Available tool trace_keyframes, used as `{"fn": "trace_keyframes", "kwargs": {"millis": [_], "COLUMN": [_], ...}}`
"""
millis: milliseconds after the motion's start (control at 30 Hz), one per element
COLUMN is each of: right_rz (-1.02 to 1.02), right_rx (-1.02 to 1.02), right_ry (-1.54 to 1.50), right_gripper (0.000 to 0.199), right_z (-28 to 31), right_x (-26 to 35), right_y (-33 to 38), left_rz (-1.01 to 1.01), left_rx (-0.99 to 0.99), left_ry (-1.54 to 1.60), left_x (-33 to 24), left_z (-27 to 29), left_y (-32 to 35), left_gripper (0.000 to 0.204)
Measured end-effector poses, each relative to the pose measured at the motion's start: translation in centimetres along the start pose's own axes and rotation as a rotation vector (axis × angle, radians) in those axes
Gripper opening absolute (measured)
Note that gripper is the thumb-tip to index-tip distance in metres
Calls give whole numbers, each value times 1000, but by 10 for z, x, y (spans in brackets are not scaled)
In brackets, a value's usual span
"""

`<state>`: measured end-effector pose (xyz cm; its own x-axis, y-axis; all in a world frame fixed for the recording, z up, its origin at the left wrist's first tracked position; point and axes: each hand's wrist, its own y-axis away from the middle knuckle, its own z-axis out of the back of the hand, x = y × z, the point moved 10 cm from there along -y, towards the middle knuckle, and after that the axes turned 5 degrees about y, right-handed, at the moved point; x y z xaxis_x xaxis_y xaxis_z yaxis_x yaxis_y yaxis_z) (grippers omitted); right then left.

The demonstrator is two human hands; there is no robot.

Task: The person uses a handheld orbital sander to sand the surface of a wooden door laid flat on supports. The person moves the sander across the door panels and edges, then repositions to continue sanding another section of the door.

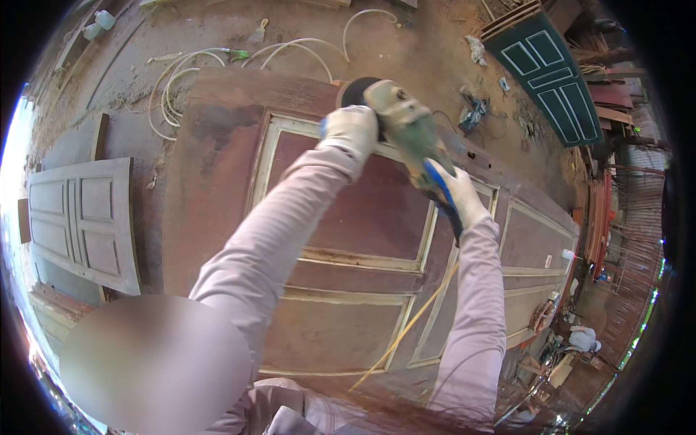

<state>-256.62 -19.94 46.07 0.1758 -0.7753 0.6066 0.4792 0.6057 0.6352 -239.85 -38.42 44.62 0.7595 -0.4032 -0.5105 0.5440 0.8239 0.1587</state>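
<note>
1. Counted: 1 angle grinder (403, 125); 2 gloved hands; 3 doors in view, namely 1 large brown panelled door (348, 239) lying flat under the work, 1 pale grey door (83, 221) lying to the left, and 1 green door (547, 72) at the upper right; 1 loose run of white hose (217, 61) looped on the dirt ground beyond the brown door; 1 yellow cord (413, 319) trailing across the brown door's lower panels.
2. The left hand (353, 130) is clenched around the grinder's front end, just beside its dark disc (357, 90); the right hand (455, 190) is wrapped around the rear handle, nearer the body; the grinder runs between the 2 hands.
3. The grinder sits over the upper rail of the brown door, its disc at the far edge of the top panel's pale moulding; whether the disc touches the wood cannot be told.
4. Containers: 1 small pale bottle (99, 23) lies at the upper left; its contents cannot be made out.
</note>
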Motion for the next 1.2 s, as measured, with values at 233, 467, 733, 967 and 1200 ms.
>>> {"fn": "trace_keyframes", "kwargs": {"millis": [233, 467, 733, 967, 1200], "right_rz": [-86, 53, -23, 35, 151], "right_rx": [-189, -260, -269, -80, 107], "right_ry": [-103, 26, -329, -114, 168], "right_gripper": [52, 60, 64, 59, 60], "right_z": [107, 181, 124, 6, -136], "right_x": [-101, -194, -186, -42, 106], "right_y": [5, -8, -15, -16, -27], "left_rz": [-107, -305, -237, 27, 279], "left_rx": [154, 163, 235, 105, -55], "left_ry": [95, 36, 28, 112, 107], "left_x": [-130, -238, -181, -11, 170], "left_z": [-83, -156, -132, -16, 88], "left_y": [-18, -43, -36, -9, 32], "left_gripper": [17, 23, 21, 22, 22]}}
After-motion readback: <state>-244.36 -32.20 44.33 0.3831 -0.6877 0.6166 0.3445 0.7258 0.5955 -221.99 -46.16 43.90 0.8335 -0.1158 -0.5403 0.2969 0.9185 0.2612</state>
